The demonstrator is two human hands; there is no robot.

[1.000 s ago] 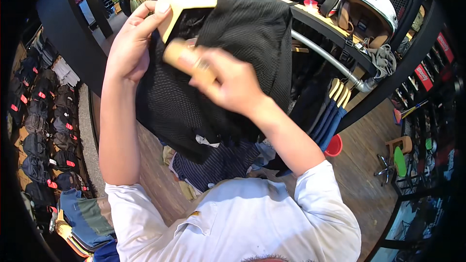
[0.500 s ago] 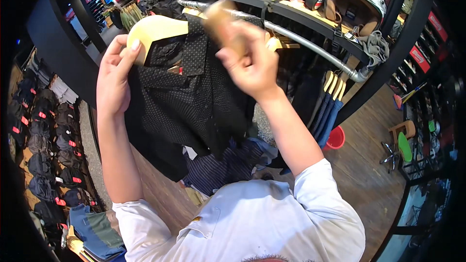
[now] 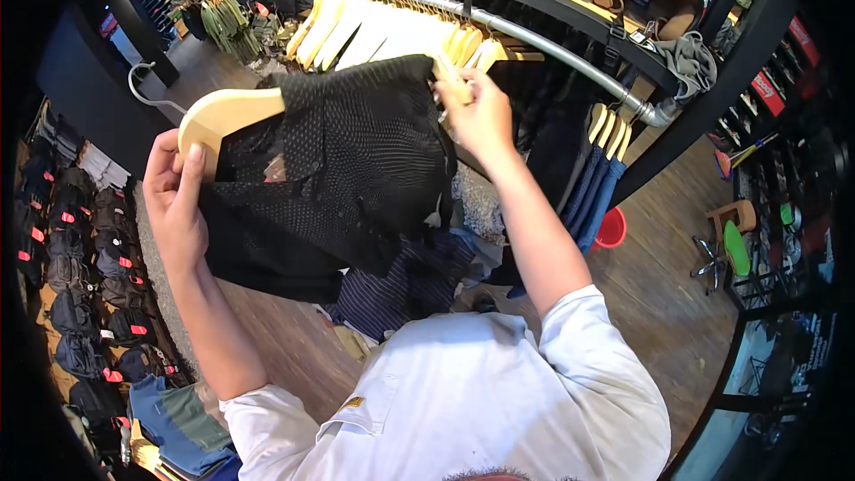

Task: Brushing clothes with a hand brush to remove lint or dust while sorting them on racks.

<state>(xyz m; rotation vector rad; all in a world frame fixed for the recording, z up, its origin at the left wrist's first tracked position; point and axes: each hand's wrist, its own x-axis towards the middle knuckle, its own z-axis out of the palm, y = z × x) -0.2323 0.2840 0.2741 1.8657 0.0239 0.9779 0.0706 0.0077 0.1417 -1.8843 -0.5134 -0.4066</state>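
Observation:
A black shirt with small light dots (image 3: 356, 142) hangs on a pale wooden hanger (image 3: 236, 109), whose metal hook sticks out to the left. My left hand (image 3: 178, 191) is closed round the middle of this hanger, thumb on its front. At the shirt's far right corner, my right hand (image 3: 483, 116) grips a light wooden piece (image 3: 452, 85). That piece is partly hidden by the fingers and slightly blurred; I cannot tell its kind. It lies against or right beside the black cloth.
Behind the shirt, several wooden hangers (image 3: 356, 27) hang on a metal rail (image 3: 570, 53). Helmets stand on the shelf above it. Blue jeans (image 3: 595, 214) hang at right, beside a red bucket (image 3: 611, 228). Below lies a striped dark garment (image 3: 401, 281). Bags (image 3: 80, 312) line the left wall.
The left hand has moved left and down with the hanger and shirt, and the hook now shows. My right hand has lowered the wooden piece to the shirt's corner. The hangers behind are uncovered.

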